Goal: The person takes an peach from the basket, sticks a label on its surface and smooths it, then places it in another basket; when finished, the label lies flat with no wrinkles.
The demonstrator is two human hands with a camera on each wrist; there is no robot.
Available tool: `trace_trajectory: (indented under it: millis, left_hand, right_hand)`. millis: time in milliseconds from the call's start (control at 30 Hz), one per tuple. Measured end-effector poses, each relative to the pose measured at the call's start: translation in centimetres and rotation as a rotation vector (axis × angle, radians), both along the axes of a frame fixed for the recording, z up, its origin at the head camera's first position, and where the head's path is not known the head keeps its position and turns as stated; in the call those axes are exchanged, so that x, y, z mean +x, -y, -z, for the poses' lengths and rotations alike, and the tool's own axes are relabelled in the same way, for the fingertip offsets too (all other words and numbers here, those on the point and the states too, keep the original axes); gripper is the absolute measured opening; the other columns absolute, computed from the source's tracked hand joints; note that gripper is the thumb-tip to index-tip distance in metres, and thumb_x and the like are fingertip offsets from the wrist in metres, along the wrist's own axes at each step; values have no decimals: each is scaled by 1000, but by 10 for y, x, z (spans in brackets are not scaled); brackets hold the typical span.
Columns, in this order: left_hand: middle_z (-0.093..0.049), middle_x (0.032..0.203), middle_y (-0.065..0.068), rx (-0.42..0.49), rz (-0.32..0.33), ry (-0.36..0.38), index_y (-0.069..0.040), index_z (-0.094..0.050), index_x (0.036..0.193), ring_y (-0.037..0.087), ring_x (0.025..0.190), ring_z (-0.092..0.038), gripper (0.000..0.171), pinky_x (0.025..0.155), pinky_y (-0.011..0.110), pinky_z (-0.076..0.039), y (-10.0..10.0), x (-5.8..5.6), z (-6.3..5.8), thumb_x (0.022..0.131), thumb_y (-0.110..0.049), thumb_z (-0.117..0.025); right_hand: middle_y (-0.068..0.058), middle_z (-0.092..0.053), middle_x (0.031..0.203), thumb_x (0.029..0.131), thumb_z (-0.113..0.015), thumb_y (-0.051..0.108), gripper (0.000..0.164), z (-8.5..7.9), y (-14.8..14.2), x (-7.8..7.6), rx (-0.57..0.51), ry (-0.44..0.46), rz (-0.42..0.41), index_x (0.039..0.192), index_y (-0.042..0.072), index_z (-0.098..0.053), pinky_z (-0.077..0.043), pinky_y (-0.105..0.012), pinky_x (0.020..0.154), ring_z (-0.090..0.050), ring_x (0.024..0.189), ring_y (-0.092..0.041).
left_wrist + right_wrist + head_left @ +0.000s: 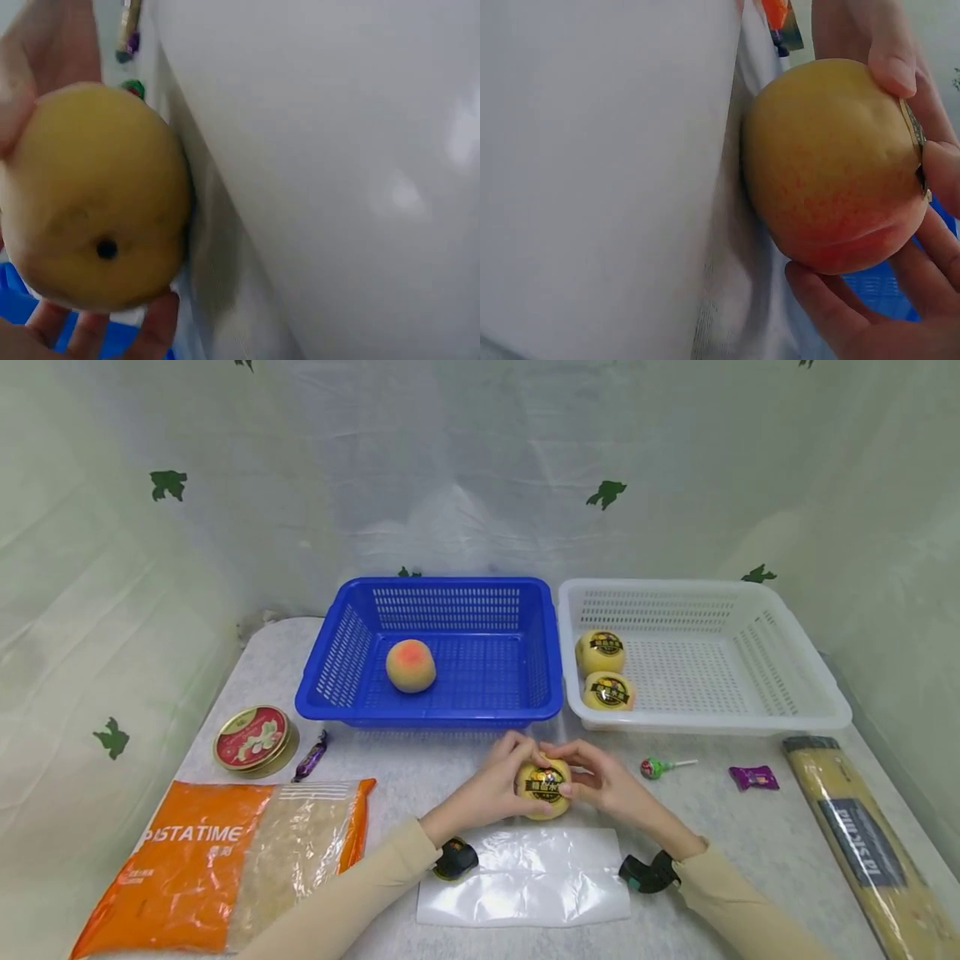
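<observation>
Between both hands is a yellow peach [545, 806] with a black and gold label on its upper side. My left hand [491, 785] curls its thumb and fingers round the left side. The right hand [607, 783] holds the other side, its thumb at the label's edge. A red blush shows on the peach [832, 165] in the right wrist view. From the left wrist, a small dark stem hollow is visible on the peach [97, 187]. Just in front of the fruit, a white plastic sheet or bag [525, 881] lies flat on the table.
Behind the hands, a blue basket [427, 722] contains one unlabelled peach [410, 667]; a white basket [712, 722] contains two labelled peaches [607, 692]. A round tin [253, 740], wrapped candy [311, 758] and orange pasta bag [187, 860] lie left. Rightward are a lollipop [654, 768], purple candy [753, 777] and long packet [862, 843].
</observation>
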State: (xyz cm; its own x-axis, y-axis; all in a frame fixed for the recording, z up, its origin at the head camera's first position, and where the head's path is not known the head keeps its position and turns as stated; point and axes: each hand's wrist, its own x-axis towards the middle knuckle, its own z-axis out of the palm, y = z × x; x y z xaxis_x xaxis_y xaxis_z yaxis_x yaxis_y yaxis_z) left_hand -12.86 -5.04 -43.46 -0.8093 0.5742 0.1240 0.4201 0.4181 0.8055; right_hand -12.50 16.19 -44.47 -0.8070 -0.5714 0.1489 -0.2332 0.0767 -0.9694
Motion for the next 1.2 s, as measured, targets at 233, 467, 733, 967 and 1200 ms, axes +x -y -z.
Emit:
trace_trajectory:
  millis: [233, 467, 733, 967, 1200]
  left_hand:
    - [-38, 99, -4, 30, -26, 20, -24, -50, 97, 15, 95, -37, 41, 75, 30, -42, -5, 0, -1, 68, -35, -77]
    - [-42, 105, 3, 175, 131, 199, -13, -59, 102, 17, 100, -41, 30, 80, 32, -45, 9, -15, -2, 75, -14, -73]
    - [-49, 106, 4, 233, 147, 249, -5, -64, 107, 18, 104, -44, 28, 88, 36, -41, 13, -20, -2, 80, -10, -67]
    - [-51, 103, 4, 244, 107, 244, -4, -65, 106, 18, 100, -44, 22, 93, 50, -32, 11, -19, -1, 85, -9, -60]
    - [-43, 112, -1, 100, 124, 158, -20, -59, 118, 14, 102, -40, 30, 87, 38, -38, 9, -11, -3, 89, -24, -57]
  right_hand:
    - [-14, -41, 134, 77, -67, -1, 45, -7, 1, 4, 9, 10, 18, 117, 0, -46, -36, -40, 96, -41, 119, -31]
    - [-16, -40, 135, 78, -65, 2, 39, 3, -3, 2, -53, 51, 9, 113, -2, -48, -38, -35, 95, -40, 120, -29]
    - [-9, -47, 130, 86, -60, 13, 23, -4, -3, -2, 53, 97, 79, 107, 5, -54, -38, -44, 93, -44, 116, -30]
    - [-10, -54, 122, 83, -62, 10, 17, -8, 3, -4, 51, 162, 174, 97, 3, -57, -41, -42, 89, -50, 110, -29]
    - [-10, -51, 125, 90, -53, 10, 27, -10, -10, 2, 36, 67, 94, 117, 4, -53, -39, -39, 92, -46, 115, -30]
